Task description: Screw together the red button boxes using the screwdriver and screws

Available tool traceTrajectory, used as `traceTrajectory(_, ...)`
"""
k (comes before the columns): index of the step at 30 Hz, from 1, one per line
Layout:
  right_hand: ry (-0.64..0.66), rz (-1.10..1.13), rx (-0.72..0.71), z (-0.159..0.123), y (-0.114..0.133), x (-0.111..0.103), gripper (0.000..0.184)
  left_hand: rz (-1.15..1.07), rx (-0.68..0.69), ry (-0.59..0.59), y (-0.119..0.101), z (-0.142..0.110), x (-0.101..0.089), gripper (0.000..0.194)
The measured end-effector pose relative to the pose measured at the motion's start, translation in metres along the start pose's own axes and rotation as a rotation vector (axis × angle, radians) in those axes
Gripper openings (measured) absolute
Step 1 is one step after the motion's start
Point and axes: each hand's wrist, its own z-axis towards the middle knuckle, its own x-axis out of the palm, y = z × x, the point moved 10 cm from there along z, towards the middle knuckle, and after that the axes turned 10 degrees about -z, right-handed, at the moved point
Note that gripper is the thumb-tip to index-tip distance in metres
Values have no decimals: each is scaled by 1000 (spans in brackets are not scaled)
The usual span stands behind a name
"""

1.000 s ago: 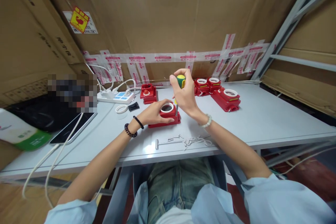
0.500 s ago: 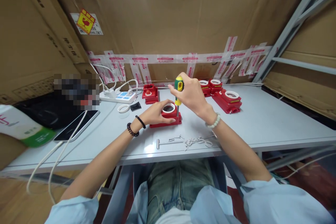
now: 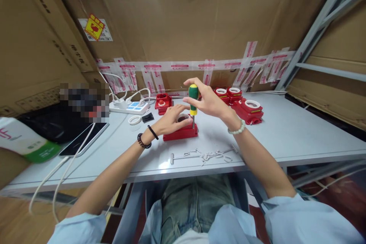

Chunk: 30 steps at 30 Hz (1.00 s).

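A screwdriver (image 3: 193,93) with a green and yellow handle stands nearly upright, its shaft down at the right end of a red housing (image 3: 181,134). My right hand (image 3: 210,101) has thumb and fingers around the handle, the index finger raised beside its top. My left hand (image 3: 173,119) lies over the housing and grips it, thumb across the front and fingertips close to the screwdriver. The hand partly covers the white ring (image 3: 183,116) on the housing. The screwdriver's tip is hidden.
Near the front edge lie a metal T-shaped rod (image 3: 183,157), small screws (image 3: 196,151) and white cord (image 3: 213,154). Behind stand more red housings (image 3: 248,110) and a red box (image 3: 163,103). Left are white rings (image 3: 134,120), a black piece (image 3: 148,117), a power strip (image 3: 134,107) and a tablet (image 3: 84,139).
My right hand's grip has loosened, with the index finger lifted and the handle turned. My left hand's fingers have moved over the white ring, closer to the screwdriver.
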Motion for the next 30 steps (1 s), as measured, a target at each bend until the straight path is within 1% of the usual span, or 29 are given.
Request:
traceTrajectory(3, 22, 19, -36, -1, 11, 4, 29, -225, -11, -5, -3, 6, 3, 39)
traceTrajectory(6, 41, 46, -39, -2, 16, 8, 26, -318, -31, -1, -2, 8, 7, 37)
traceTrajectory(8, 18, 59, -22, -3, 14, 8, 26, -337, -35, -24, -1, 9, 7, 35)
traceTrajectory(11, -53, 58, 29, -5, 6, 5, 30, -355, -53, -55, 2, 10, 6, 33)
traceTrajectory(15, -98, 66, 61, -7, -2, 2, 28, -377, -93, -109, 9, 11, 5, 36)
traceTrajectory(18, -55, 133, 58, -7, -1, 4, 27, -383, -73, -102, 10, 12, 5, 38)
traceTrajectory(20, -8, 188, 62, -7, 1, 7, 31, -395, -31, -52, 6, 12, 7, 38)
traceTrajectory(23, 32, 256, 69, -8, 2, 10, 37, -414, 1, 15, 1, 11, 11, 32)
traceTrajectory(25, 24, 284, 74, -9, 2, 10, 38, -413, -20, 0, 4, 12, 11, 29)
traceTrajectory(26, 15, 298, 75, -9, 1, 10, 37, -410, -39, -26, 6, 12, 10, 29)
traceTrajectory(28, 7, 318, 74, -10, 0, 9, 30, -402, -71, -90, 10, 13, 8, 31)
traceTrajectory(30, 2, 318, 82, -12, -3, 10, 23, -397, -82, -126, 11, 13, 5, 34)
